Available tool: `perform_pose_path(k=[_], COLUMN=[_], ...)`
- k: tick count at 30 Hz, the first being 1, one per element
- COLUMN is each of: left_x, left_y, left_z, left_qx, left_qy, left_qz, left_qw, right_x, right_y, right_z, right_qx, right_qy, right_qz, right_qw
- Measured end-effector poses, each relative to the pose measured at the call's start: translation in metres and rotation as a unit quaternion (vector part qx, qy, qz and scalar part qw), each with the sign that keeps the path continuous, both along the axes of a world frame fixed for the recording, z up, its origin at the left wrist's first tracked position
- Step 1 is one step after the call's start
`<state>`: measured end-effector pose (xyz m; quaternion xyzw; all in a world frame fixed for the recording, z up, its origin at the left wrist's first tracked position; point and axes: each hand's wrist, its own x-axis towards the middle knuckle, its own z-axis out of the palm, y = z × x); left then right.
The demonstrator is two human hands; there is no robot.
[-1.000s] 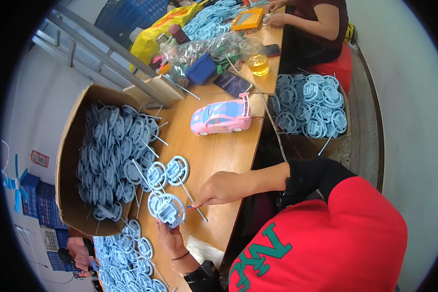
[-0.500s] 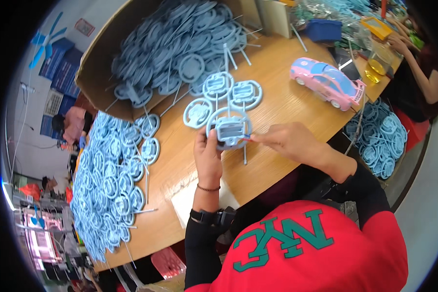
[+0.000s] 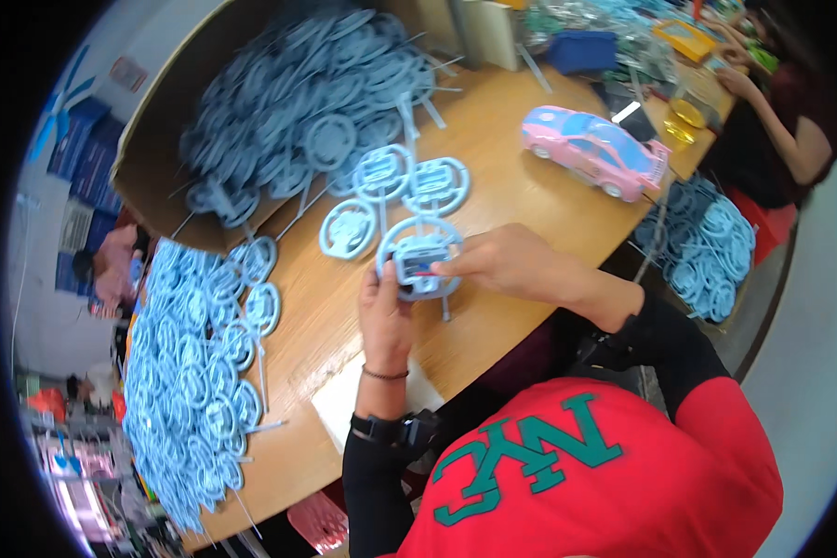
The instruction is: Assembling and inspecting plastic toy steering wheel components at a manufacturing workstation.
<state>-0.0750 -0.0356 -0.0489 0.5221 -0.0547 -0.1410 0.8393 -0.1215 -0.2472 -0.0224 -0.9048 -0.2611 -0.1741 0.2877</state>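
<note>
A light-blue toy steering wheel, with a rectangular opening at its middle, is held over the table by my left hand. The thumb lies on its near left rim and the fingers are partly hidden behind it. My right hand is closed in a pinch at the right side of the opening. Something small with red and blue on it shows at those fingertips; its kind cannot be made out. Just beyond lie several similar wheels with long stems.
A big cardboard box of wheels lies tipped at the back, and a wheel pile covers the table's left. To the right stand a pink toy car and a blue bin. A co-worker sits at far right.
The view has shifted, so the whole scene sits further left. My right fingertips have moved from the wheel's right rim inward to its middle opening. My left hand keeps its hold.
</note>
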Motion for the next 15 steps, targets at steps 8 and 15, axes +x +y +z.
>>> perform_pose_path(k=[8, 15], left_x=[-0.001, -0.005], left_y=[0.005, 0.004], left_z=[0.006, 0.01], left_qx=[0.036, -0.057], left_qy=[-0.032, 0.034], left_qz=[-0.061, -0.175], left_qw=[0.997, 0.982], right_x=[-0.006, -0.012], right_y=[-0.008, -0.006], right_z=[-0.001, -0.003], right_qx=[0.068, 0.061], right_qy=[-0.023, -0.011], right_qz=[0.025, 0.012], right_qw=[0.997, 0.998])
